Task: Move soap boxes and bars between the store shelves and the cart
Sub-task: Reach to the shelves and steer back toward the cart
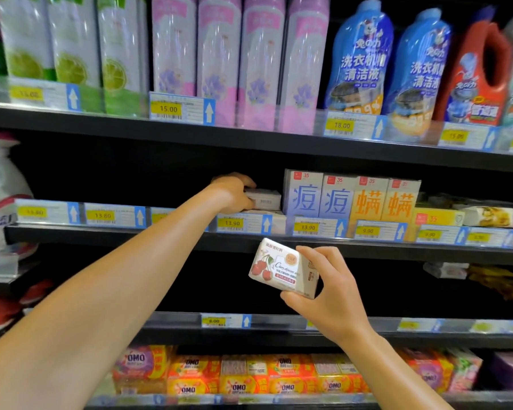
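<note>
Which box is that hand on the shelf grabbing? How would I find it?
Find the middle shelf with yellow price tags. Just left of the tall blue boxes lies a small white soap box, gripped by the left hand. It alone lies flat and low; its neighbours stand upright.

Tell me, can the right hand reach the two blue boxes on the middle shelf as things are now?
Probably not freely: the right hand already holds a cherry soap box. The blue boxes stand at the shelf front with nothing before them, so the path itself looks open.

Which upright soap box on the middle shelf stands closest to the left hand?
The leftmost blue box, beside the left hand; the other blue box and both orange ones stand farther right.
</note>
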{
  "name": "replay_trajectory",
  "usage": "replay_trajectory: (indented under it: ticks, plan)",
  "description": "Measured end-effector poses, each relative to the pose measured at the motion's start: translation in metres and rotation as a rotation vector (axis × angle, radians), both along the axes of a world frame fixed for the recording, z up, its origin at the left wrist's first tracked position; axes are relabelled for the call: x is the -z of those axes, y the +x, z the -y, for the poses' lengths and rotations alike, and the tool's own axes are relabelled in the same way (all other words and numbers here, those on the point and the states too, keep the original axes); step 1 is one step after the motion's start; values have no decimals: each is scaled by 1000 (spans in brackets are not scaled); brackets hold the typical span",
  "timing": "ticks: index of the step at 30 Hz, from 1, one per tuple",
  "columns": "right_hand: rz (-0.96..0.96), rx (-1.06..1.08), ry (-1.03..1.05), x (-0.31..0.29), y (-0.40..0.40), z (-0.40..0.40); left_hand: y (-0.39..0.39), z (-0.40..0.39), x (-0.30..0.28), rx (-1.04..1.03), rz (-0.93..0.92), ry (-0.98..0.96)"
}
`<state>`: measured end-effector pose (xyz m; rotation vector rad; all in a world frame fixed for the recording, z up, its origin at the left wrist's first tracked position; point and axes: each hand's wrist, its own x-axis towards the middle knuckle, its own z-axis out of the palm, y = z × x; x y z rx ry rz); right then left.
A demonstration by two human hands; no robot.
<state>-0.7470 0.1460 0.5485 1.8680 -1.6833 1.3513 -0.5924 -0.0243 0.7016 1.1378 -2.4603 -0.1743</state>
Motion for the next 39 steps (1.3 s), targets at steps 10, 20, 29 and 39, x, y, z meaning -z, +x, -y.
replay_trajectory:
  ticks: [10,20,29,39]
  plan:
    - [41,-17,-12,-10,7,4,15,5,1,11,-124,-5]
    - [90,-17,-20,-6,16,3,11,9,8,-10,-142,-55]
    - [90,-3,-49,-43,17,5,47,-50,33,441,-350,-244]
    - [188,-44,-74,-74,24,19,64,-44,33,419,-335,-397]
